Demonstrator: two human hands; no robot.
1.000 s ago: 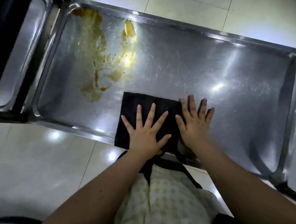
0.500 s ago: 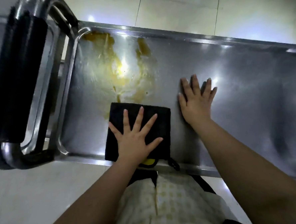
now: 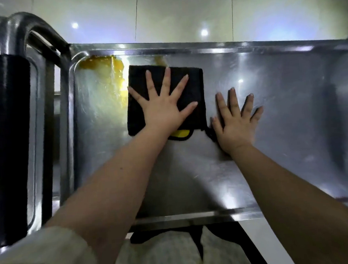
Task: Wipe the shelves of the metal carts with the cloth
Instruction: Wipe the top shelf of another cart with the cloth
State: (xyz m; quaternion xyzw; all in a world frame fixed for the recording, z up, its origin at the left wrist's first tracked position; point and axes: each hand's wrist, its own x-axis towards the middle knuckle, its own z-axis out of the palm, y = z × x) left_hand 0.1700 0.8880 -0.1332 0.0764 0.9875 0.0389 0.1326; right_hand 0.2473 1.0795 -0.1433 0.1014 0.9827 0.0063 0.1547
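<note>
A folded black cloth (image 3: pixel 194 83) with a yellow patch at its near edge lies on the steel cart shelf (image 3: pixel 289 96), close to the far rim. My left hand (image 3: pixel 163 110) presses flat on the cloth with fingers spread. My right hand (image 3: pixel 236 121) rests flat on the bare metal just right of the cloth, fingers straight. A yellow-brown spill (image 3: pixel 104 75) covers the shelf's far left corner, its right side reaching the cloth's left edge.
The cart's curved steel handle (image 3: pixel 30 24) with a black grip (image 3: pixel 8 142) stands at the left. A raised rim (image 3: pixel 194 216) runs along the shelf's near side. Pale tiled floor (image 3: pixel 182 15) lies beyond the cart.
My left hand has pushed the cloth away from me, over the spill toward the far rim. The stain is now smaller and confined to the far left corner. My right hand stays flat on the shelf.
</note>
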